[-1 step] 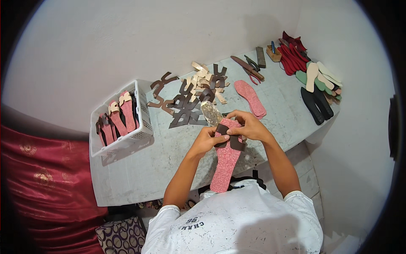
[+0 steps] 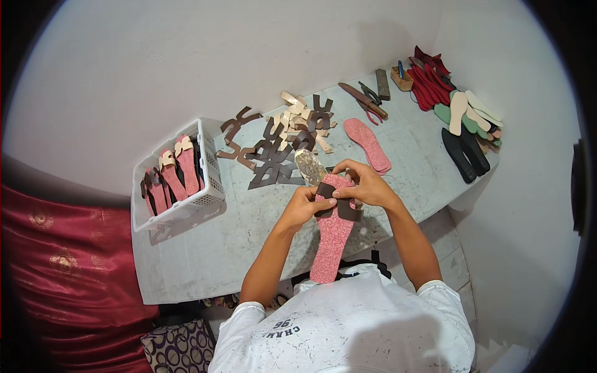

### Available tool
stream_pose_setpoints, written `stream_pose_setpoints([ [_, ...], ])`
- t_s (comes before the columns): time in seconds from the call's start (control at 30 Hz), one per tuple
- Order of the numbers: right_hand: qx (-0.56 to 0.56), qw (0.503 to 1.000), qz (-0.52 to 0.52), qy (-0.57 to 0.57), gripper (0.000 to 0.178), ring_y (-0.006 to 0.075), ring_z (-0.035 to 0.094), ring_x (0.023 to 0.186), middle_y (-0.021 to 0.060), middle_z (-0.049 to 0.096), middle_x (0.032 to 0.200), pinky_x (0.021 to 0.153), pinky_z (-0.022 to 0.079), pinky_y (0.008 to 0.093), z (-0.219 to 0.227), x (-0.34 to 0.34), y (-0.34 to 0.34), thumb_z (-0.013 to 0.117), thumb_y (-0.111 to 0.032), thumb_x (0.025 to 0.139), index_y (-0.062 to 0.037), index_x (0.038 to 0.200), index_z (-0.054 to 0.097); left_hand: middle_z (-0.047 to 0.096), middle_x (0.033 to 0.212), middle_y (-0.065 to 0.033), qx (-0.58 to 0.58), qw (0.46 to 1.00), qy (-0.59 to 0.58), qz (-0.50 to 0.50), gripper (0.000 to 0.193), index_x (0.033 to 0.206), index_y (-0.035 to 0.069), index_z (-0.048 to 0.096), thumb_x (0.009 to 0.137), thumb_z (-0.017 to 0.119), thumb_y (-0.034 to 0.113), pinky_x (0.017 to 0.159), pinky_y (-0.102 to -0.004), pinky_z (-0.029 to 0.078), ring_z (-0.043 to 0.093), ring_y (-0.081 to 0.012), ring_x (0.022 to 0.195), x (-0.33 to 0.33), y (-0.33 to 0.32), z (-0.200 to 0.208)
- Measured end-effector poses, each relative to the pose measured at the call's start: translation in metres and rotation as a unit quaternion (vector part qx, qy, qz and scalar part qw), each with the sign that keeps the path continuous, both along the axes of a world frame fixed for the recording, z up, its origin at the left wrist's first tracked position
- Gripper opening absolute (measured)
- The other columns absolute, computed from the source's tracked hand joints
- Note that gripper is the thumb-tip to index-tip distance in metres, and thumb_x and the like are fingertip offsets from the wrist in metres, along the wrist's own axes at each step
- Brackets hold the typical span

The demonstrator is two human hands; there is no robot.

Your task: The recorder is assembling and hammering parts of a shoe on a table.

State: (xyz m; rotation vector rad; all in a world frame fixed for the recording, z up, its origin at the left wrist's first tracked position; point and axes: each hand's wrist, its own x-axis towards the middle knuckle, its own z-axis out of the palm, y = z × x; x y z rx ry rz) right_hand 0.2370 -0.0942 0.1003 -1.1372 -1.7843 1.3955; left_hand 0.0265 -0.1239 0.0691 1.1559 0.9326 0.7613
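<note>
A pink patterned sandal insole (image 2: 333,245) lies lengthwise between my hands, its heel end toward my body. Across its front part sits a dark brown strap (image 2: 348,211). My left hand (image 2: 303,208) grips the left edge, thumb pressed on the strap. From the other side my right hand (image 2: 368,185) holds the front end, with its thumb also on the strap and its fingers curled around the far edge. The fingers under the insole are hidden. Just beyond the toe end is a shiny, glue-stained foot-shaped piece (image 2: 311,166), partly covered by my hands and the insole.
A white basket (image 2: 211,161) with pink sandals stands left. Brown straps (image 2: 270,149) and beige straps (image 2: 295,118) lie mid-table. Pink insoles (image 2: 367,144), a knife (image 2: 364,101) and pliers (image 2: 370,93) lie farther right, beside red pieces (image 2: 430,86) and black soles (image 2: 465,155).
</note>
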Motion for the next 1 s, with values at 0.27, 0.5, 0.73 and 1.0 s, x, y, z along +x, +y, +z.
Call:
stream_pose_setpoints([
  [0.27,0.27,0.928,-0.223,-0.128,0.055,0.0265,0.058,0.074,0.0136,0.056,0.088,0.063,0.047,0.0374,-0.02,-0.031,-0.012,0.082,-0.035,0.069,-0.0005,0.102,0.055,0.068,0.087,-0.0033,0.048,0.99,-0.047,0.127,0.015,0.095,0.0,0.07,0.081,0.071,0.007,0.069,-0.024,0.048,0.062,-0.0089,0.076,0.002,0.005,-0.006],
  [0.5,0.166,0.966,-0.198,0.008,0.047,0.034,0.062,0.086,0.0197,0.06,0.098,0.076,0.049,0.0389,-0.014,-0.051,-0.027,0.068,-0.026,0.086,0.0058,0.117,0.053,0.068,0.086,-0.0033,0.092,0.955,-0.104,0.262,0.014,0.094,0.0,0.069,0.083,0.071,0.008,0.07,-0.0236,0.047,0.06,-0.0081,0.075,-0.016,0.011,-0.002],
  [0.73,0.037,0.99,-0.12,0.061,0.038,0.0155,0.058,0.071,0.007,0.064,0.084,0.068,0.048,0.0302,-0.025,-0.061,-0.021,0.054,-0.025,0.095,0.0033,0.12,0.056,0.068,0.088,-0.0026,0.074,0.948,-0.129,0.281,0.014,0.094,0.002,0.07,0.082,0.072,0.01,0.074,-0.0253,0.046,0.06,-0.0087,0.078,-0.019,0.007,-0.006],
  [1.0,-0.165,0.955,-0.028,0.245,0.029,0.005,0.051,0.073,-0.0041,0.059,0.084,0.067,0.043,0.0236,-0.029,-0.052,-0.014,0.049,-0.026,0.099,-0.003,0.112,0.062,0.068,0.091,-0.0036,0.046,0.95,-0.182,0.249,0.015,0.095,0.002,0.069,0.083,0.072,0.009,0.077,-0.0262,0.046,0.06,-0.0095,0.082,-0.022,0.007,-0.012],
])
